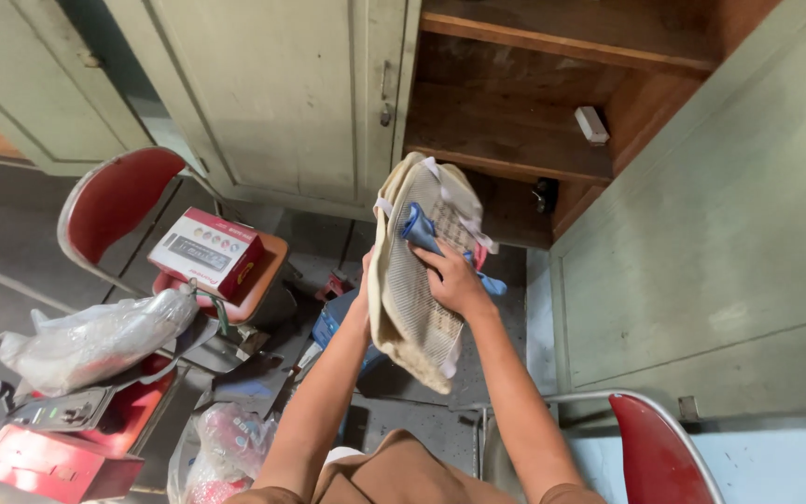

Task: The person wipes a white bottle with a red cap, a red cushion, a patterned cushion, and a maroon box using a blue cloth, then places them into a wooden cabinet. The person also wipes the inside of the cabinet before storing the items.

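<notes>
The right hand presses a blue cloth against the dirty mesh panel, grip closed on it; the left hand, mostly hidden, clasps the panel's nine-o'clock edge. Wiping looks underway; the next stroke needs the panel, held mid-air before the open cupboard, kept steady.

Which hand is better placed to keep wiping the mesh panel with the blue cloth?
Probably the right hand: it lies on the front of the beige mesh panel, pressing the blue cloth. The left hand is mostly hidden behind the panel's edge, seemingly holding it upright.
</notes>
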